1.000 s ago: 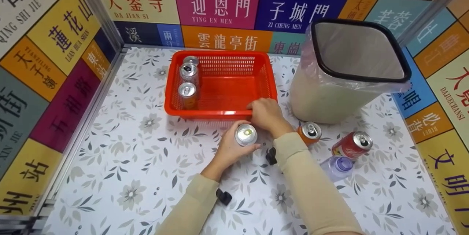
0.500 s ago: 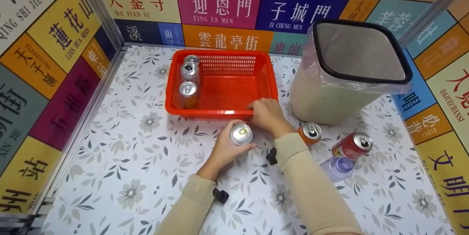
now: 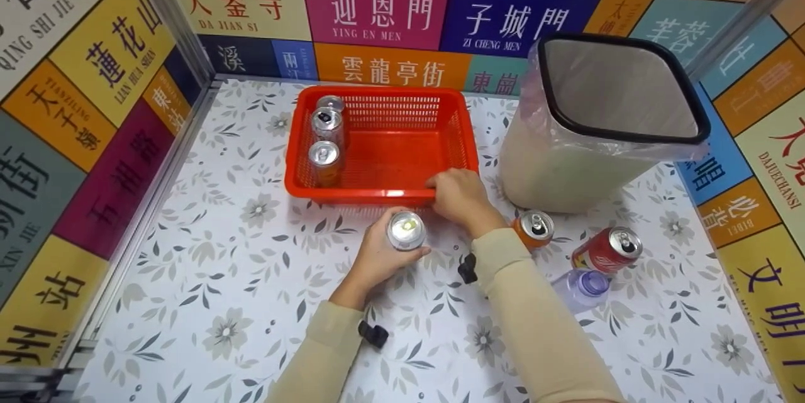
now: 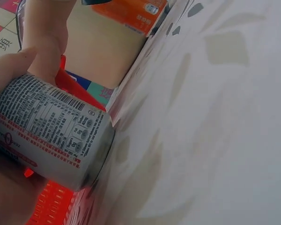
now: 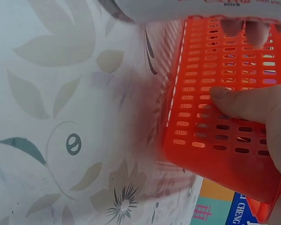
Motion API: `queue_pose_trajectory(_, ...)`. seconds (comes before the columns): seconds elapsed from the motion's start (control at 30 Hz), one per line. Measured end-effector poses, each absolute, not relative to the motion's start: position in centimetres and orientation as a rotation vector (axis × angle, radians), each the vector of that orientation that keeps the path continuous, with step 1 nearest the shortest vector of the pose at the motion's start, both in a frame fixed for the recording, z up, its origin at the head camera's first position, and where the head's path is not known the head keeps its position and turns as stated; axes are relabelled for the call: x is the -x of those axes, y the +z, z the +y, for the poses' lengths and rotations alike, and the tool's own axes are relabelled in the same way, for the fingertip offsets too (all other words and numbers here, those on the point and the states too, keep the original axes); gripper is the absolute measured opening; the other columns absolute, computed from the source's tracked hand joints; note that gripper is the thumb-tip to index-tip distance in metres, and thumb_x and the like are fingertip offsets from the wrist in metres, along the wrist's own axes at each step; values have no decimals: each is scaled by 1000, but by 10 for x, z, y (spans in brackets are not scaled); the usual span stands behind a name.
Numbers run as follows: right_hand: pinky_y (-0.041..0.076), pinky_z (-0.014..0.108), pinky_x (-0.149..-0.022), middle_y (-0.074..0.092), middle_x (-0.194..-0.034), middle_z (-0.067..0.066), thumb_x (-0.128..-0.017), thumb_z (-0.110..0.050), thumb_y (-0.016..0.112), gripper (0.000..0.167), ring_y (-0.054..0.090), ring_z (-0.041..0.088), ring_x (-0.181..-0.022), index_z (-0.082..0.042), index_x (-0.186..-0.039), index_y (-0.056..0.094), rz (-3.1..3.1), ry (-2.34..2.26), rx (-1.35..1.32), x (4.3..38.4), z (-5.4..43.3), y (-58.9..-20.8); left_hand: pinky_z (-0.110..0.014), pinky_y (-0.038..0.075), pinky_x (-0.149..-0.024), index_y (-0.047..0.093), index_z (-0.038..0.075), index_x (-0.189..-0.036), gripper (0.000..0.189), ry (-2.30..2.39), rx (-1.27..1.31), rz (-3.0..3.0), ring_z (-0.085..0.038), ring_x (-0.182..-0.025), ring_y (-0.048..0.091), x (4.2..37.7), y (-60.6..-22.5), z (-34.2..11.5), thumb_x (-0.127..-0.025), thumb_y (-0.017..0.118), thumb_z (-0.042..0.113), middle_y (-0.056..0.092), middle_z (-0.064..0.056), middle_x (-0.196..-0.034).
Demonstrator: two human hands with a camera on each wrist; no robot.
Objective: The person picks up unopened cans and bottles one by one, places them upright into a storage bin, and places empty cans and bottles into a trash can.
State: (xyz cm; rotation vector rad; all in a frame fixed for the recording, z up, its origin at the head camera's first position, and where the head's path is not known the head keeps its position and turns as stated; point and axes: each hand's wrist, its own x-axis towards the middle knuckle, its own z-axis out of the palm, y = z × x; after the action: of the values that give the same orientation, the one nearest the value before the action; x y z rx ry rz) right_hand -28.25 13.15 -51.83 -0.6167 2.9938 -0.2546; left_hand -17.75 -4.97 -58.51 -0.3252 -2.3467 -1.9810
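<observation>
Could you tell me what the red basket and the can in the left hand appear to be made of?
The red basket looks like moulded plastic, slightly glossy: its walls are a regular slotted lattice, clear in the right wrist view. The can held by the left hand seems to be thin metal, probably aluminium: a shiny silver top and a printed label on its wall.

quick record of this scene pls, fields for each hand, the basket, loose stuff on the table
left hand: left hand grips a silver can, upright, just in front of the basket
right hand: right hand grips the near rim of the red basket
basket contents: three cans upright along its left side
bin: lined waste bin right of the basket
loose on table: orange can, red can, clear bottle
</observation>
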Motion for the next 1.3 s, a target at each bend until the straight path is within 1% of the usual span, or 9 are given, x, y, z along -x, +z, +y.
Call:
queue_pose_trajectory(0.1, 53, 48, -95, 79, -102, 8, -89, -12, 74, 26, 69, 34, -94, -17, -112, 85, 2989, -260, 604, 283, 131, -519, -41, 51, -107, 61, 6, -132, 72, -2005, 321, -2330, -22, -115, 66, 176, -585, -53, -71, 99, 12, 70, -6, -122)
queue_pose_trajectory(0.3, 53, 48, -93, 78, -101, 7, -89, -10, 72, 28, 68, 33, -92, -19, -112, 85, 2978, -268, 582, 283, 130, -518, -41, 50, -108, 61, 5, -133, 72, -2030, 307, -2303, -22, -116, 65, 175, -585, -56, -72, 99, 13, 70, -6, -122)
queue_pose_trajectory(0.53, 53, 47, -93, 78, -100, 7, -89, -11, 74, 26, 67, 32, -91, -18, -112, 85, 2962, -272, 585, 283, 129, -518, -43, 48, -109, 62, 4, -132, 70, -2053, 261, -2258, -24, -116, 65, 172, -577, -54, -72, 97, 12, 71, -8, -121)
queue_pose_trajectory(0.63, 53, 47, -91, 78, -96, 7, -88, -10, 73, 25, 68, 33, -90, -18, -109, 85, 2974, -238, 603, 283, 129, -518, -43, 47, -110, 61, 3, -132, 69, -2074, 245, -2219, -25, -117, 64, 172, -571, -52, -73, 97, 10, 70, -9, -122)
queue_pose_trajectory(0.77, 53, 48, -89, 77, -91, 6, -87, -11, 73, 21, 68, 34, -87, -19, -102, 85, 2991, -202, 634, 283, 130, -518, -45, 46, -111, 60, 3, -132, 70, -2082, 246, -2190, -25, -118, 63, 171, -557, -51, -73, 97, 9, 70, -9, -124)
queue_pose_trajectory(0.93, 53, 48, -88, 77, -89, 6, -88, -12, 75, 17, 68, 33, -86, -18, -101, 86, 2989, -241, 656, 283, 131, -517, -46, 46, -111, 59, 4, -134, 71, -2079, 285, -2189, -25, -120, 62, 166, -534, -49, -74, 97, 10, 69, -8, -127)
queue_pose_trajectory(1.03, 54, 48, -89, 77, -90, 6, -90, -16, 76, 16, 69, 33, -87, -17, -103, 86, 2990, -264, 653, 283, 133, -517, -46, 45, -113, 58, 4, -135, 71, -2127, 330, -2160, -25, -122, 61, 165, -519, -47, -75, 96, 9, 68, -9, -130)
queue_pose_trajectory(1.13, 54, 48, -90, 78, -92, 7, -92, -20, 74, 19, 70, 34, -89, -16, -107, 86, 2995, -284, 638, 283, 133, -518, -45, 44, -113, 58, 5, -136, 72, -2162, 344, -2127, -23, -124, 60, 169, -505, -46, -75, 96, 8, 67, -7, -132)
queue_pose_trajectory(1.3, 55, 49, -91, 77, -94, 10, -95, -17, 69, 22, 70, 36, -91, -16, -109, 86, 2994, -284, 621, 283, 132, -519, -46, 44, -114, 57, 6, -137, 74, -2186, 315, -2059, -24, -124, 61, 179, -484, -49, -74, 96, 6, 69, -7, -131)
